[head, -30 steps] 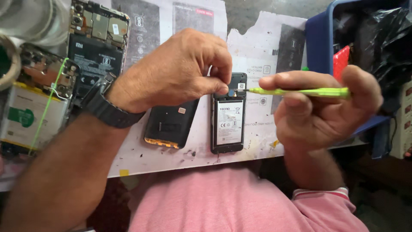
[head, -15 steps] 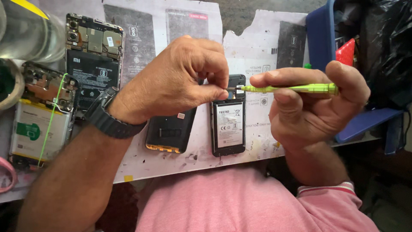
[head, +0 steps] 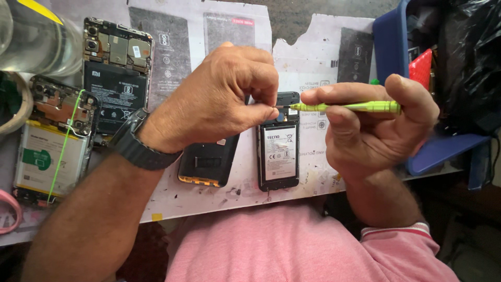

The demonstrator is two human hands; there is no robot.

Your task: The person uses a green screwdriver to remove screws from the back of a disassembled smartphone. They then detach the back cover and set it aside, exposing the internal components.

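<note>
Left hand: the left hand (head: pixel 219 104) pinches something too small to identify at the screwdriver tip
Right hand: the right hand (head: pixel 376 130) grips the green screwdriver (head: pixel 349 107), held level
Opened phone: the opened phone (head: pixel 278 143) lies flat on the surface (head: pixel 235 193), beside a black back cover (head: pixel 206 167)
Risk: a slip of the tip could likely gouge the board or battery
Risk: whatever is pinched could drop among the papers and be lost

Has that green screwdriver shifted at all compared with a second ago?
Yes. The green screwdriver has moved left: its tip now sits over the open phone, at the left hand fingertips. Earlier it ended beside the phone's right edge.
</note>
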